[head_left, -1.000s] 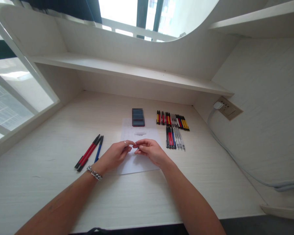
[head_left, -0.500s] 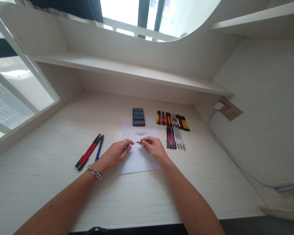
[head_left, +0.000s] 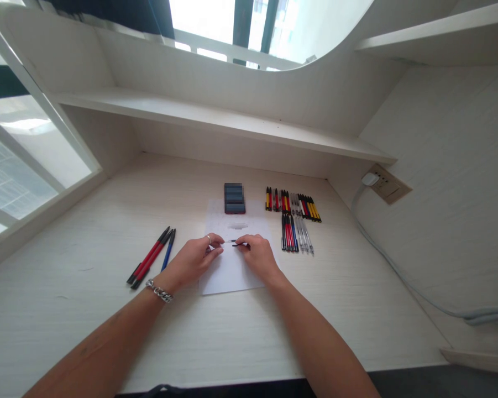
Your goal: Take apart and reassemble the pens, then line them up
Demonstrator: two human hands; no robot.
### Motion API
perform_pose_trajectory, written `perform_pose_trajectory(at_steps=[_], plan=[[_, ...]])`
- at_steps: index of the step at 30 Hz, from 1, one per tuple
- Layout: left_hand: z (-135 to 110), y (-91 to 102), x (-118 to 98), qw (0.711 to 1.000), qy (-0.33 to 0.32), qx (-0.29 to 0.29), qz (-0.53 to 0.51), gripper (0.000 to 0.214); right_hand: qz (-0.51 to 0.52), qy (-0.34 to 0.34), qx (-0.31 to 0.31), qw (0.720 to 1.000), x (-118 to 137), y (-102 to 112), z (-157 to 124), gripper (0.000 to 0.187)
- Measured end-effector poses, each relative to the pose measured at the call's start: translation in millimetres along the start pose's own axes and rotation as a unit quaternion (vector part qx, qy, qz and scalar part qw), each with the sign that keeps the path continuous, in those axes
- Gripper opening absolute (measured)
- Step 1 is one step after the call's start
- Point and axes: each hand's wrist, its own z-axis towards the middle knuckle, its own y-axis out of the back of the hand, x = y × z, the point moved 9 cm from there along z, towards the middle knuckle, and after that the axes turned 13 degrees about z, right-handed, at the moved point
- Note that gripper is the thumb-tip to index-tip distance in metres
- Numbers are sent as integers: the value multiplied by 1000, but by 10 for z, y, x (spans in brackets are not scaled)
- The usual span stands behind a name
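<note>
Both hands meet over a white sheet of paper at the middle of the desk. My left hand, with a ring and a chain bracelet, is closed in a pinch on something small that I cannot make out. My right hand pinches a thin dark pen part whose tip points left toward the left fingers. A small gap separates the two hands. On the paper beyond them lies a small pale part.
Three pens, two red and one blue, lie left of the paper. Rows of several pens lie to the right. A dark blurred block sits on the paper's far edge. A wall socket and cable are at right.
The hands touched fingertip to fingertip a second ago. My right hand has drawn a little to the right, exposing the thin dark part between the hands.
</note>
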Motion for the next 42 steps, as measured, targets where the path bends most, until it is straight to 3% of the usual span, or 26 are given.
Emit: perform_pose_trajectory(at_steps=[3,6,8,10,13,15,19,23,28,31,33,36,42], plan=[[-2,34,-7,1000,-9,-16,16,22,33,1,-16,999,54,26,-13,19],[-19,85,-83,997,-36,-35,59,21,164,-45,-20,985,47,-31,-34,18],[-36,112,-150,994,-51,-42,83,20,287,-117,19,950,-10,-205,-65,29],[-51,124,-206,993,-57,-41,98,20,397,-183,70,897,-31,-413,-118,38],[-64,119,-262,992,-60,-30,109,17,491,-226,109,834,-5,-573,-174,40],[-67,112,-281,991,-64,-25,113,13,514,-238,114,816,-6,-587,-192,39],[-65,102,-276,991,-74,-19,107,11,517,-248,125,810,-21,-565,-206,34],[-56,123,-224,994,-64,-25,82,14,491,-241,130,827,-56,-530,-193,27],[-35,141,-125,998,-31,-30,45,13,366,-182,102,907,-131,-340,-116,18],[-27,133,-61,999,-6,-29,34,15,219,-124,79,965,-106,-148,-74,15],[-25,126,-32,999,4,-30,30,16,120,-80,67,987,-48,-42,-58,17],[-22,100,-11,999,7,-26,27,15,41,-46,63,996,0,7,-55,21],[-12,55,3,1000,5,-16,22,15,-12,-17,27,999,10,10,-39,24]])
